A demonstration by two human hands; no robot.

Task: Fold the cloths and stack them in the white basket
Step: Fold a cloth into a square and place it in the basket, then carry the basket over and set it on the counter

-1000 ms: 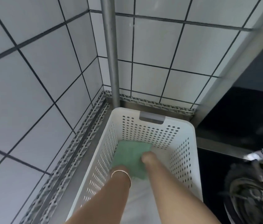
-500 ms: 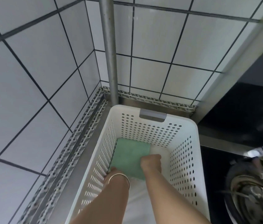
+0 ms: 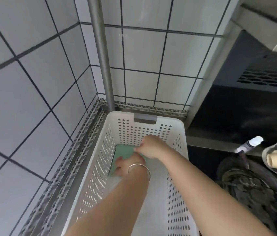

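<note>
Where the two bare forearms enter from the bottom of the frame, they are seen reaching down into the white perforated plastic basket [image 3: 100, 167], which fills the lower centre. On the left wrist a thin silver metal bangle [image 3: 138, 166] is worn. The left hand [image 3: 125, 165] lies lower and nearer, with its fingers [image 3: 118, 162] spread flat on the folded pale green cloth [image 3: 124, 153]; nothing is gripped by it. The right hand [image 3: 151, 147] is held just above and beyond, and its fingers appear to be bent at the cloth's far right edge. Whether that edge is pinched or only touched cannot be told.

The cloth is placed on the basket's floor against the left wall, toward the far end, with bare white floor showing nearer the camera. It is judged to be light, soft and limp, so it would be best taken by two corners or lifted under a flat palm, lest the fold be lost. The step in hand is taken to be the settling of this piece; how many remain cannot be said.

Beyond the basket, a grey metal pole [image 3: 102, 53] rises against the white tiled wall [image 3: 32, 82]. At the right of the frame, dark equipment is seen indistinctly.
</note>
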